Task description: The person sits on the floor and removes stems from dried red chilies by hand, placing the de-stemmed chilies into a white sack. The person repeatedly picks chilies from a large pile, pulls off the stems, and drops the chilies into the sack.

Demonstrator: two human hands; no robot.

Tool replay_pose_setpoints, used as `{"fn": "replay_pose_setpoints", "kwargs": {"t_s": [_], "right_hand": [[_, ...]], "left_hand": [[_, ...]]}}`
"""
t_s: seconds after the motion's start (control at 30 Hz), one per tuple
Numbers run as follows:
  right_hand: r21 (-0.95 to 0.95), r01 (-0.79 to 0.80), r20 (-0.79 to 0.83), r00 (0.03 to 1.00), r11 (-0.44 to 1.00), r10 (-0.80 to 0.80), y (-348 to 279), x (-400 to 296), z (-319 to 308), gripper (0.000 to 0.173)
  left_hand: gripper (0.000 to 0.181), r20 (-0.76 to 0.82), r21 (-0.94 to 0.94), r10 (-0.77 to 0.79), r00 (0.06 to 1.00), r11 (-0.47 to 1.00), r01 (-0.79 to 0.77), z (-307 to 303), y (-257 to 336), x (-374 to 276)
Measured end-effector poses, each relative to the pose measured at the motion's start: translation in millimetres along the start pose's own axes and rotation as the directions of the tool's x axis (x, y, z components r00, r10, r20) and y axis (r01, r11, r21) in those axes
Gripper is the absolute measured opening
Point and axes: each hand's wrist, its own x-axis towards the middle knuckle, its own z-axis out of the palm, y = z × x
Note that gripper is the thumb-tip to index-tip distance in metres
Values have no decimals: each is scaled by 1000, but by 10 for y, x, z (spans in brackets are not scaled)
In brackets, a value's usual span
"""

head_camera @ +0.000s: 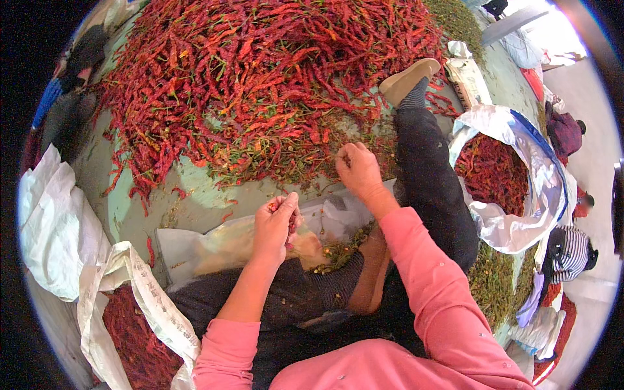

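Observation:
A wide heap of dried red chili peppers (253,73) covers the floor in front of me. My left hand (277,225) is closed around some red chili pieces, above a translucent plastic sheet (219,246) laid by my folded leg. To the right and a little farther off, my right hand (358,168) hovers at the near edge of the heap, its fingers curled together; whether anything is between them cannot be told. Green stems (336,253) lie on the sheet beside my ankle. Loose stems and chili bits are scattered below the heap's edge.
An open white sack of chilies (551,195) stands right of my outstretched leg; another sack (90,321) stands at lower left. A white bag (58,224) is at far left. Stem piles (502,278) lie at right. People sit along the right edge, and a person (73,97) is at upper left.

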Motion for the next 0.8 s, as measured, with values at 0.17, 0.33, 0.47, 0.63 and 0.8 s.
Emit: {"fn": "replay_pose_setpoints", "kwargs": {"t_s": [0.17, 0.33, 0.47, 0.63, 0.8], "right_hand": [[489, -60, 126, 992, 870, -2, -703, -339, -94, 9], [539, -125, 202, 979, 833, 17, -868, -533, -43, 9], [626, -259, 315, 947, 736, 66, -933, -562, -30, 9], [1, 103, 51, 993, 995, -103, -302, -302, -41, 15], [-132, -155, -56, 987, 979, 149, 348, 154, -125, 15]], "left_hand": [[16, -11, 62, 55, 998, 997, -54, -38, -27, 8], [13, -47, 126, 149, 988, 982, -142, 26, -30, 8], [10, -91, 215, 351, 932, 920, -326, -107, -153, 103], [14, -169, 111, 320, 932, 946, -304, -49, 7, 25], [15, -88, -43, 163, 983, 985, -167, -37, 9, 5]]}}
